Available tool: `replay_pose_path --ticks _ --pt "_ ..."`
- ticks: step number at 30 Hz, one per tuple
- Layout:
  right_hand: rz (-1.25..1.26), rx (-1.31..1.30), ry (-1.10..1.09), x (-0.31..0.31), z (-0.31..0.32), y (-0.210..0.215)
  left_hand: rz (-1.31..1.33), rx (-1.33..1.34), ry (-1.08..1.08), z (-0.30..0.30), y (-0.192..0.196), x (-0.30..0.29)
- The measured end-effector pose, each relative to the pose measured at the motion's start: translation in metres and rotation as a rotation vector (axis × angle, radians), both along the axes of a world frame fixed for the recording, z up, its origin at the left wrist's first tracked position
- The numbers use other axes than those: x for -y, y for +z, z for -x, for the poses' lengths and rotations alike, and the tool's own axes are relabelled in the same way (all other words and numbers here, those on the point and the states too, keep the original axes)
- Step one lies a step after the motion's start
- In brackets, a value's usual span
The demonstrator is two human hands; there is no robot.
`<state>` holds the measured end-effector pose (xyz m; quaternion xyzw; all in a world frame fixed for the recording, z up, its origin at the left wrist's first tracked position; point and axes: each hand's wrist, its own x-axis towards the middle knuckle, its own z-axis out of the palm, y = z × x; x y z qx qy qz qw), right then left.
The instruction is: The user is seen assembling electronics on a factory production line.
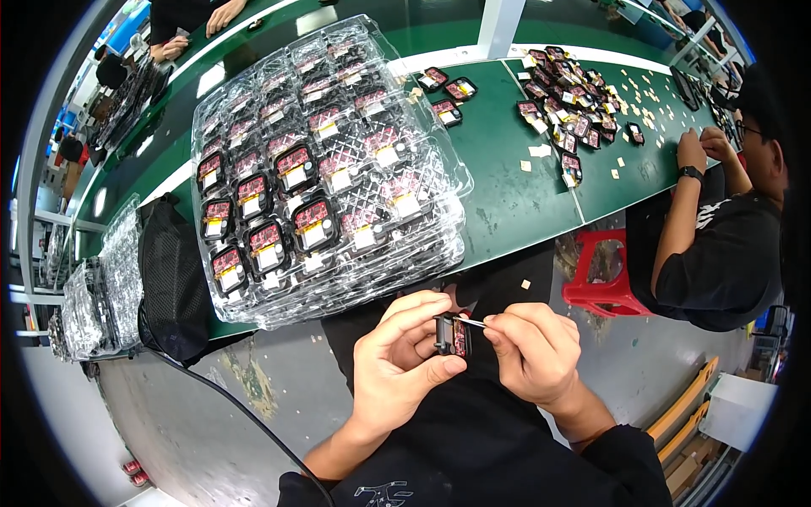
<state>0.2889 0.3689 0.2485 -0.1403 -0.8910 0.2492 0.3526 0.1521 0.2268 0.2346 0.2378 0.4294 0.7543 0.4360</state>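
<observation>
Between the thumb and fingers of my left hand [395, 365] is a small black watch-like case [459, 337], tilted on edge, with a red circuit board inside. My right hand [538, 353] pinches a thin silver metal tool [472, 322]. Its narrow tip meets the upper part of the case; most of its length is hidden in my fingers. Both hands are close together in front of my body, off the table edge. Beyond them, a stack of clear plastic trays [405, 245] holds several similar cases [316, 224] with red boards and white and yellow patches.
The trays stand on a green table [498, 220]. A pile of similar cases [570, 97] and scattered small tan pieces [642, 101] lie at the right. A co-worker [718, 220] sits there beside a red stool [601, 279]. A black bag [173, 279] hangs left; a black cable [228, 395] runs past me.
</observation>
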Motion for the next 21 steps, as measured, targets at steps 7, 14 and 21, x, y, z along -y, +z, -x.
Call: replay_pose_path --ticks 7,14,21 --pt "0.036 -0.009 -0.036 0.01 0.002 -0.005 0.017 0.072 0.045 -0.009 0.001 0.0" --pt "0.125 -0.018 -0.088 0.017 0.003 -0.008 0.006 0.006 0.081 -0.012 -0.001 -0.002" --pt "0.119 -0.001 -0.076 0.017 0.005 -0.01 0.028 0.002 0.096 -0.011 -0.001 -0.002"
